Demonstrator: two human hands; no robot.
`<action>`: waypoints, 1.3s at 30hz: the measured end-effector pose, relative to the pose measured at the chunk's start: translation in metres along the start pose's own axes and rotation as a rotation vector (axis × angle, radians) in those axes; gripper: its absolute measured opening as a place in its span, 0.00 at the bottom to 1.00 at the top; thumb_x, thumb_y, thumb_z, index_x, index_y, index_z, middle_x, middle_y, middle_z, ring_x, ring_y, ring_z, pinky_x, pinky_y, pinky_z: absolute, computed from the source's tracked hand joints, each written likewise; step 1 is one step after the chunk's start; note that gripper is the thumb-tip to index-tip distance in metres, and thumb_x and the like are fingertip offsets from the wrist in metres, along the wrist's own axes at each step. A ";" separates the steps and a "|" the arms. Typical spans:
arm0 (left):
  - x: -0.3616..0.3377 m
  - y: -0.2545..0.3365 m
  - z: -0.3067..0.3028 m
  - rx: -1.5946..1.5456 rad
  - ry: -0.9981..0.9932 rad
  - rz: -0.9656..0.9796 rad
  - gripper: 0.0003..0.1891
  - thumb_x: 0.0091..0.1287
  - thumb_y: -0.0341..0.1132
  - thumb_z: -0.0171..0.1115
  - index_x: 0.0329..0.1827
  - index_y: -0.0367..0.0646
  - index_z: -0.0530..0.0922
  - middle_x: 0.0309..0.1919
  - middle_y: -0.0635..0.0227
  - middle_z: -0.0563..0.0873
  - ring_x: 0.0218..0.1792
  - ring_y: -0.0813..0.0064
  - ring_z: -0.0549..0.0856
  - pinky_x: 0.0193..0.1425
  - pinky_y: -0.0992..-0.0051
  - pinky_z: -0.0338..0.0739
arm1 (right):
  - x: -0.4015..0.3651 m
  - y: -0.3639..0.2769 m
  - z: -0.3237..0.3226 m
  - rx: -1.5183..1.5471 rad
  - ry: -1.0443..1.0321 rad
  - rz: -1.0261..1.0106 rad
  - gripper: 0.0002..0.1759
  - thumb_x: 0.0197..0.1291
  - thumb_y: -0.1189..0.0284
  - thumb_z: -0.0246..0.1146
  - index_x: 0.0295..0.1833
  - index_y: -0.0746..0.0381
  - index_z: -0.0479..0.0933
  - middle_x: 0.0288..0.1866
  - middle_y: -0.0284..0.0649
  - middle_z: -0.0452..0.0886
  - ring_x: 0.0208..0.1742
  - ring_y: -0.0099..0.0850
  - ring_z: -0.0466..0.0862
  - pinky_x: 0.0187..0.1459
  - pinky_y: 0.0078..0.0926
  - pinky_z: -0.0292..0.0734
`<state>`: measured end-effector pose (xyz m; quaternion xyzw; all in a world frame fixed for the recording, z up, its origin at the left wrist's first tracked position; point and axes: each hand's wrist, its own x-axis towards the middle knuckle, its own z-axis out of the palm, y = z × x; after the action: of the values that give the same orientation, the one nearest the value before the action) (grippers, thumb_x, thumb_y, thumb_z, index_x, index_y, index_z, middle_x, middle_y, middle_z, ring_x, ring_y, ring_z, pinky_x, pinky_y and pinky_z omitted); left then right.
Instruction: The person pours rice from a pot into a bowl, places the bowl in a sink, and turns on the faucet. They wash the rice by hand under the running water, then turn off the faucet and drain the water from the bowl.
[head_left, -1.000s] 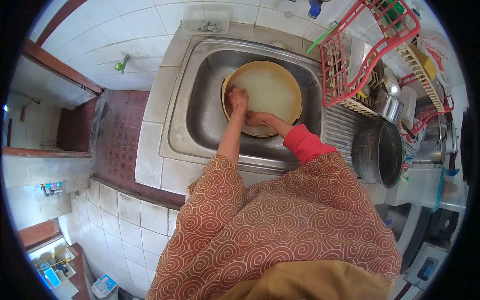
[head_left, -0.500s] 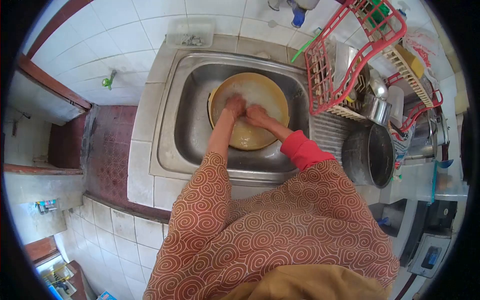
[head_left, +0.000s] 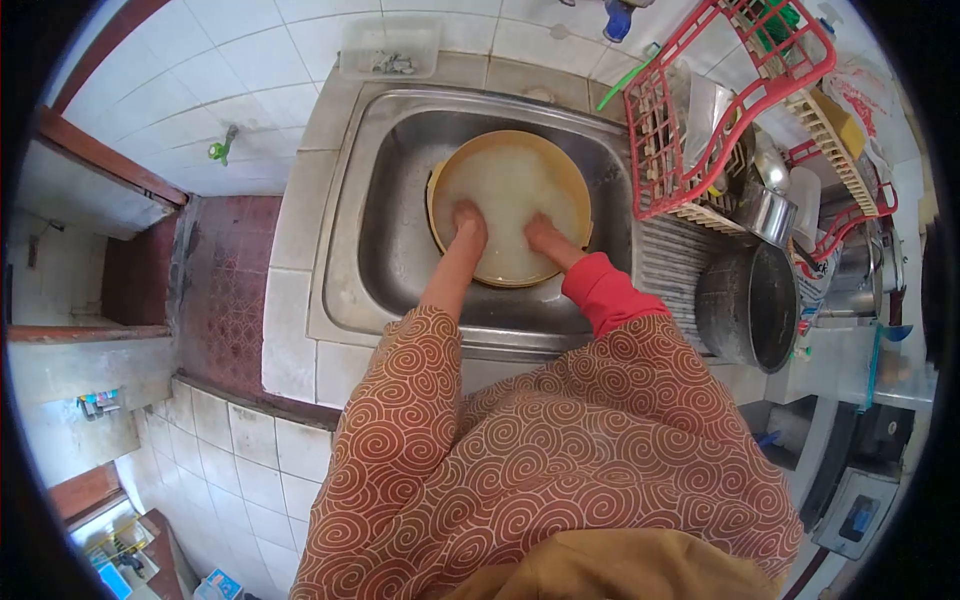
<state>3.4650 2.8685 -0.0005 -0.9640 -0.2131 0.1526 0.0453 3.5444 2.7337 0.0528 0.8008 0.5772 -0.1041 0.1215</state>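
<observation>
A round yellow basin (head_left: pixel 570 170) stands in the steel sink (head_left: pixel 385 190), filled with cloudy, whitish water (head_left: pixel 510 175). My left hand (head_left: pixel 469 220) dips into it on the left side, near the front. On the right, my right hand (head_left: pixel 543 235) is in the water too, close to the basin's front right rim. A gap of murky water lies between the hands. Their fingers are under the surface, so whether they are open or closed is hidden. What lies at the bottom of the basin cannot be made out.
A red and cream dish rack (head_left: pixel 655 150) with metal ware stands right of the sink. In front of it a dark pot (head_left: pixel 735 305) lies tipped on the drainboard (head_left: pixel 675 265). Behind the sink sits a clear plastic tub (head_left: pixel 390 50); a blue tap (head_left: pixel 618 20) is above.
My hands were together in the middle of the basin; they have moved apart, left hand to the left and right hand to the right. The water now looks whiter.
</observation>
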 end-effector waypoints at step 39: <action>-0.044 -0.031 -0.081 -0.961 0.440 -0.300 0.14 0.52 0.36 0.54 0.36 0.34 0.77 0.37 0.49 0.79 0.42 0.51 0.77 0.47 0.60 0.71 | 0.048 0.018 -0.046 0.309 -0.143 0.357 0.21 0.48 0.62 0.54 0.45 0.64 0.74 0.47 0.52 0.74 0.51 0.43 0.73 0.50 0.41 0.67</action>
<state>3.4402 2.8759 0.0933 -0.8442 -0.3794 -0.1754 -0.3354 3.5776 2.7855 0.0835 0.8897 0.3939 -0.2243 0.0546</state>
